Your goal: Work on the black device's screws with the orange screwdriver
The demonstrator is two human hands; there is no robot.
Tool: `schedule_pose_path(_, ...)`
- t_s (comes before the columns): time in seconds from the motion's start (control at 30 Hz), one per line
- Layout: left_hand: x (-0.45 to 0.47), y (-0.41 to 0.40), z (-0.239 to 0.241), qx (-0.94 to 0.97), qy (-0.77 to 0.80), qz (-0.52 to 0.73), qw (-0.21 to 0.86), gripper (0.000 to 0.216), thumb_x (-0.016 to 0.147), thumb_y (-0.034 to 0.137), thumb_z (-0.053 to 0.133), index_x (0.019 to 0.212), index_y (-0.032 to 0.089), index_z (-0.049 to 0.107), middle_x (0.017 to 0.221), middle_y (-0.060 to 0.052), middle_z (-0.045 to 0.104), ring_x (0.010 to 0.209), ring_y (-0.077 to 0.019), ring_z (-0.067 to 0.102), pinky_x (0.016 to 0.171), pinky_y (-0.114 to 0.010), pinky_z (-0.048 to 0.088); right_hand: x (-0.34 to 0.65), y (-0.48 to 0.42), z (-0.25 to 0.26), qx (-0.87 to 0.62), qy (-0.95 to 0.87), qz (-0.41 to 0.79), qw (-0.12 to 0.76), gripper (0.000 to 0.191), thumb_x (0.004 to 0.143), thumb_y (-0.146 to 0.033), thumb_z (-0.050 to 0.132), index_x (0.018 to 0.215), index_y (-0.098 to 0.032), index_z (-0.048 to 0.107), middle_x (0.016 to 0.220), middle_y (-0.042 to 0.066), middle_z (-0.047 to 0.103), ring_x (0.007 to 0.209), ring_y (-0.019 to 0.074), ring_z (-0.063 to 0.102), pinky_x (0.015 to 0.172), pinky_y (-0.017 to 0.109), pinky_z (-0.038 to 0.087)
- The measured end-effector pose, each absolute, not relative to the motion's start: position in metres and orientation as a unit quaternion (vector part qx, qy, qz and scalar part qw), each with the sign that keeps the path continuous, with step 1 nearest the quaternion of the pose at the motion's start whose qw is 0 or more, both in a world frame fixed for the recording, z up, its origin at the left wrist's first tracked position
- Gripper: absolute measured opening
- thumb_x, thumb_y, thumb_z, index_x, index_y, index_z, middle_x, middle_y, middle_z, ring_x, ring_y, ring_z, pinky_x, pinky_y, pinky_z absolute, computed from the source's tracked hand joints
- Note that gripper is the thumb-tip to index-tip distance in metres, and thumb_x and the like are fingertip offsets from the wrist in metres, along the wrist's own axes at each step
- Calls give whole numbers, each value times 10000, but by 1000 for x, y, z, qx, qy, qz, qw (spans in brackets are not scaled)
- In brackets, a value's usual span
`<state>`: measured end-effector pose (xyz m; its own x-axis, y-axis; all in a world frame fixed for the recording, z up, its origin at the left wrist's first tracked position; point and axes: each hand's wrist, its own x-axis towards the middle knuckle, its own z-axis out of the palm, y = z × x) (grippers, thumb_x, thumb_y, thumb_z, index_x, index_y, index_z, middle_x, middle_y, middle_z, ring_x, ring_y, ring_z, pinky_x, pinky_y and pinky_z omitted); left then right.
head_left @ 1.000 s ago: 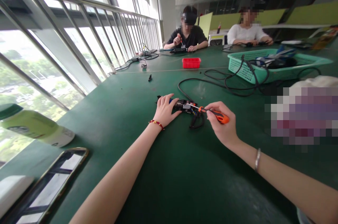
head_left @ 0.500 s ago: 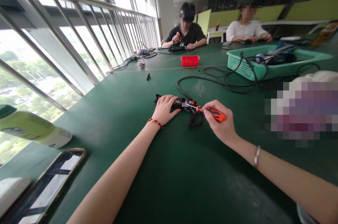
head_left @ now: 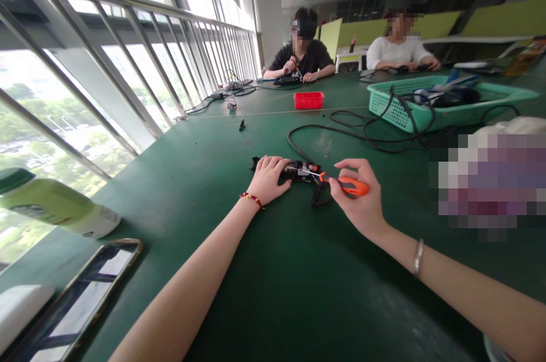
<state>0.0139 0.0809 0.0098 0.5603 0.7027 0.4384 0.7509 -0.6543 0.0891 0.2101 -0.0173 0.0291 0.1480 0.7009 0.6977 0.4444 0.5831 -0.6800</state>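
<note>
A black corded power tool (head_left: 302,171) lies on the green table with its housing open, so that wires and inner parts show. My left hand (head_left: 268,180) is laid over its left part, fingers on the far side and thumb on the near side, and holds it down. My right hand (head_left: 362,197) holds an orange and black screwdriver (head_left: 356,186), its index finger raised off the handle. The screwdriver's shaft points left into the open housing; exactly what the tip touches is too small to tell. A black loop-shaped part (head_left: 318,196) hangs at the tool's near side.
A black cord (head_left: 341,130) runs from the tool to a green basket (head_left: 396,114) of tools. Beyond are a red tray (head_left: 309,101), a small black part (head_left: 242,125) and two people at work. At left stand a bottle (head_left: 60,202) and a phone (head_left: 81,299). A blurred bundle is at right.
My right index finger has lifted away from the screwdriver's handle, while the screwdriver stays at the open housing. My left hand keeps its place on the tool. The view has shifted slightly.
</note>
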Motion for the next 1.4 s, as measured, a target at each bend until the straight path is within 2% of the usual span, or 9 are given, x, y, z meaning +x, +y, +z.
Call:
schedule_pose_path(0.2, 15, 82, 9, -881, -413, -227, 49, 424, 778, 269, 516, 1196, 199, 501, 1154, -72, 538, 1110, -248, 437, 1038, -429, 299, 210, -13, 24, -413, -625, 68, 659, 338, 720, -169, 610, 1018, -230, 465, 1002, 40, 497, 842, 151, 566, 759, 305, 510)
schedule_pose_path(0.5, 14, 82, 9, -881, -411, -231, 45, 434, 778, 259, 520, 1207, 194, 504, 1157, -73, 539, 1108, -244, 437, 1037, -421, 307, 211, -18, 28, -451, -648, 83, 608, 62, 798, -257, 588, 810, -223, 538, 763, -8, 549, 641, 122, 551, 578, 250, 460)
schedule_pose_path(0.6, 14, 82, 9, -880, -411, -232, 47, 437, 779, 258, 522, 1210, 189, 505, 1157, -72, 541, 1108, -240, 439, 1040, -414, 308, 210, -18, 26, -454, -638, 78, 617, 161, 764, -221, 609, 899, -226, 522, 776, -15, 534, 642, 121, 546, 598, 254, 472)
schedule_pose_path(0.73, 14, 82, 9, -881, -410, -232, 51, 450, 777, 259, 528, 1219, 181, 505, 1158, -71, 543, 1107, -238, 440, 1044, -406, 305, 210, -15, 20, -434, -624, 62, 647, 319, 735, -185, 604, 1028, -225, 481, 994, 39, 509, 809, 153, 567, 744, 314, 505)
schedule_pose_path(0.83, 14, 82, 9, -881, -410, -232, 48, 449, 783, 261, 524, 1225, 189, 504, 1162, -67, 546, 1108, -237, 441, 1041, -406, 310, 210, -13, 19, -429, -628, 41, 647, 258, 750, -199, 595, 984, -225, 488, 971, 39, 509, 819, 161, 575, 757, 327, 504)
schedule_pose_path(0.97, 14, 82, 9, -881, -410, -233, 43, 448, 781, 260, 523, 1225, 203, 505, 1164, -64, 548, 1111, -237, 444, 1040, -408, 310, 211, -14, 24, -445, -637, 55, 627, 165, 791, -264, 591, 929, -230, 507, 783, -5, 520, 643, 133, 545, 636, 289, 481)
schedule_pose_path(1.1, 14, 82, 9, -880, -411, -234, 39, 443, 780, 260, 521, 1220, 213, 507, 1163, -64, 547, 1117, -240, 445, 1039, -416, 310, 211, -16, 27, -468, -639, 72, 606, 106, 795, -303, 593, 776, -221, 528, 811, 11, 562, 637, 128, 550, 589, 267, 462)
schedule_pose_path(1.27, 14, 83, 8, -881, -409, -234, 46, 444, 779, 263, 521, 1219, 201, 509, 1161, -65, 547, 1108, -238, 448, 1038, -406, 314, 212, -13, 22, -449, -629, 43, 633, 250, 744, -202, 606, 967, -227, 495, 887, 16, 531, 728, 145, 577, 696, 301, 498)
schedule_pose_path(1.4, 14, 83, 8, -881, -409, -235, 43, 451, 776, 262, 526, 1222, 200, 507, 1158, -68, 549, 1099, -240, 448, 1030, -413, 322, 211, -12, 19, -428, -628, 35, 649, 258, 749, -186, 594, 977, -220, 478, 983, 38, 517, 808, 146, 589, 749, 307, 497)
